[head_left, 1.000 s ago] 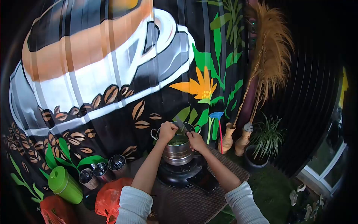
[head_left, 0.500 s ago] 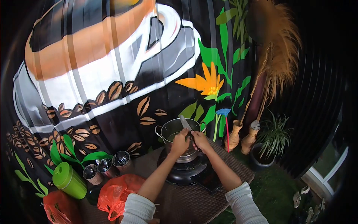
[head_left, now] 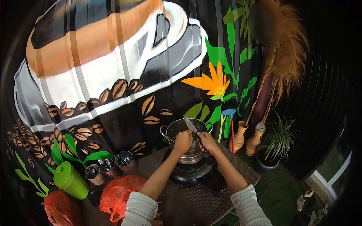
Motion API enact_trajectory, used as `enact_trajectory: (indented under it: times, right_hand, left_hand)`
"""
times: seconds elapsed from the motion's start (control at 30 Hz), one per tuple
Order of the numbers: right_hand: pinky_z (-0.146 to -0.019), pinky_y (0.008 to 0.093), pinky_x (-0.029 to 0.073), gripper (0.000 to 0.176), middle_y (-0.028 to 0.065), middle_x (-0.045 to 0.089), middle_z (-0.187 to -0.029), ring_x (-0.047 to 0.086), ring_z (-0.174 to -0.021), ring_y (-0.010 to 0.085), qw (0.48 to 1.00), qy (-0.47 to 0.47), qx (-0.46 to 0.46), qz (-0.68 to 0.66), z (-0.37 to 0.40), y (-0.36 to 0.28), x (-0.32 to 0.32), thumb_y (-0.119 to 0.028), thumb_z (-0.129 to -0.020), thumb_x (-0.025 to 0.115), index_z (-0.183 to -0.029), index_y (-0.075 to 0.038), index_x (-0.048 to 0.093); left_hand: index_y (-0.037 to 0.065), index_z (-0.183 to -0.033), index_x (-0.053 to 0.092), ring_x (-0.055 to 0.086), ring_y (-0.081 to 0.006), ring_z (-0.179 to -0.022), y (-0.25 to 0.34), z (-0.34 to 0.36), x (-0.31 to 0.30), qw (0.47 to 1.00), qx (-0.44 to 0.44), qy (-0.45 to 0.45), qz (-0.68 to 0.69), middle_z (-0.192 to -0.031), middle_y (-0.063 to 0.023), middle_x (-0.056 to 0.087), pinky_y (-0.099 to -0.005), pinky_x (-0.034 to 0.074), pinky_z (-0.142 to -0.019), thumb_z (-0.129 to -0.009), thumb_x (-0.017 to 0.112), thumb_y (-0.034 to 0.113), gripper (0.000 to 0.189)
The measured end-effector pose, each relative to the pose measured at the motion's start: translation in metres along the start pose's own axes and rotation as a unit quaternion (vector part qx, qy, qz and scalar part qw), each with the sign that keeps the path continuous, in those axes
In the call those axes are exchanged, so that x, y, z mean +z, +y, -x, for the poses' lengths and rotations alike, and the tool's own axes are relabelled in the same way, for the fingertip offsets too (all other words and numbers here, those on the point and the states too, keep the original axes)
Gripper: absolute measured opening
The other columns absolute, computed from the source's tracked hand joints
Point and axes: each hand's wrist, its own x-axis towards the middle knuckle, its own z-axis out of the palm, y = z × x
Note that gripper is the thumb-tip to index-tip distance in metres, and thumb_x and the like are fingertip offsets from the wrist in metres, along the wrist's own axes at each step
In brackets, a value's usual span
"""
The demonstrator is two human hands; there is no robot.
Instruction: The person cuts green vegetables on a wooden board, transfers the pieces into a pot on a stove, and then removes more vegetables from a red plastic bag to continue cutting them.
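Knife (head_left: 189,124) held over steel pot (head_left: 174,128), two hands meeting at the rim.
Left hand (head_left: 183,141) fisted around the knife's handle, blade rising toward 11 o'clock from the fist. Right hand (head_left: 206,141) at 3 o'clock, curled by a green scrap; its hold cannot be told. Pot sits on black stove (head_left: 190,174).

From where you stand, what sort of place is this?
Probably an outdoor cooking corner of a café or coffee stall: a big wall mural of a coffee cup and beans, a steel pot on a portable burner, cutlery holders nearby, and a potted plant on grass.
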Motion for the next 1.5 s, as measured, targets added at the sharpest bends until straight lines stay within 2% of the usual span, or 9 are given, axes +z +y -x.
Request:
enact_trajectory:
  times: [0.07,0.2,0.27,0.37,0.53,0.93,1.3,1.43,1.5]
  right_hand:
    - [-0.033,0.0281,0.032,0.04,0.0042,0.049,-0.049,0.044,-0.034,0.0141,1.0,0.024,0.002,-0.009,-0.002,0.006,0.0,-0.036,-0.099,0.043,-0.082,-0.002,0.053]
    - [-0.033,0.0279,0.032,0.04,0.0041,0.049,-0.049,0.044,-0.034,0.0139,0.999,0.033,-0.014,-0.003,0.004,0.005,0.004,-0.036,-0.099,0.042,-0.081,-0.002,0.053]
    - [-0.034,0.029,0.035,0.04,0.0057,0.048,-0.05,0.045,-0.036,0.014,0.999,0.024,-0.011,-0.03,0.01,0.0,0.006,-0.033,-0.098,0.045,-0.079,0.001,0.054]
    - [-0.032,0.028,0.031,0.039,0.0036,0.048,-0.049,0.044,-0.034,0.0136,0.999,0.013,-0.012,-0.031,0.012,0.002,0.006,-0.035,-0.099,0.042,-0.081,-0.003,0.052]
    - [-0.031,0.0282,0.03,0.038,0.0036,0.048,-0.049,0.044,-0.034,0.0138,0.998,0.038,-0.005,-0.052,0.01,0.008,0.006,-0.036,-0.099,0.042,-0.081,-0.004,0.052]
    - [-0.033,0.0269,0.03,0.036,0.0051,0.047,-0.047,0.042,-0.033,0.0143,0.986,0.097,-0.054,-0.122,0.11,0.021,0.052,-0.036,-0.099,0.042,-0.085,-0.005,0.052]
    - [-0.032,0.0273,0.031,0.033,0.0053,0.046,-0.046,0.041,-0.033,0.0131,0.985,0.11,0.065,-0.116,0.303,0.079,0.148,-0.033,-0.1,0.045,-0.081,-0.006,0.049]
    - [-0.033,0.0276,0.032,0.034,0.0053,0.047,-0.046,0.043,-0.033,0.0135,0.981,0.128,0.129,-0.067,0.378,0.103,0.219,-0.033,-0.099,0.046,-0.081,-0.005,0.05]
    - [-0.034,0.027,0.032,0.033,0.0048,0.047,-0.046,0.043,-0.033,0.013,0.979,0.129,0.145,-0.064,0.413,0.114,0.254,-0.032,-0.098,0.048,-0.082,-0.004,0.051]
  left_hand:
    - [-0.003,-0.096,0.069,0.067,-0.0377,-0.08,0.008,0.004,-0.003,0.996,-0.085,-0.032,0.002,-0.086,-0.0237,0.067,-0.0436,0.053,-0.077,-0.08,0.058,0.003,0.021]
    - [-0.004,-0.101,0.067,0.065,-0.0377,-0.089,0.015,-0.003,-0.016,0.977,-0.192,-0.084,-0.027,-0.101,-0.0255,0.065,-0.0436,0.052,-0.08,-0.081,0.057,0.003,0.024]
    - [-0.005,-0.106,0.063,0.062,-0.0383,-0.099,0.002,-0.007,-0.007,0.98,0.025,0.128,-0.15,-0.116,-0.0262,0.059,-0.0436,0.05,-0.083,-0.083,0.054,0.002,0.025]
    - [-0.006,-0.108,0.059,0.058,-0.04,-0.107,-0.011,-0.01,0.011,0.989,0.092,0.092,-0.067,-0.126,-0.0275,0.051,-0.0446,0.049,-0.085,-0.085,0.05,0.0,0.026]
    - [0.004,-0.091,0.07,0.066,-0.0374,-0.081,0.019,0.006,-0.004,0.992,-0.085,-0.035,-0.087,-0.075,-0.0195,0.066,-0.0482,0.052,-0.076,-0.08,0.062,0.012,0.016]
    - [0.006,-0.082,0.073,0.069,-0.0266,-0.069,0.03,0.068,-0.09,0.985,-0.167,0.03,-0.028,-0.074,-0.0132,0.069,-0.034,0.053,-0.067,-0.077,0.071,0.025,0.02]
    - [-0.002,-0.093,0.071,0.062,-0.0094,-0.069,0.032,0.323,-0.225,0.901,-0.277,-0.032,0.331,-0.079,-0.0055,0.07,-0.0243,0.048,-0.064,-0.087,0.07,0.024,0.027]
    - [-0.002,-0.096,0.07,0.064,-0.0133,-0.07,0.01,0.44,-0.282,0.864,-0.371,-0.076,0.331,-0.083,-0.0097,0.071,-0.0261,0.05,-0.067,-0.087,0.068,0.022,0.026]
    - [-0.003,-0.097,0.069,0.065,-0.0153,-0.078,0.001,0.495,-0.3,0.907,-0.4,-0.094,0.09,-0.085,-0.0094,0.069,-0.0295,0.052,-0.072,-0.087,0.067,0.016,0.021]
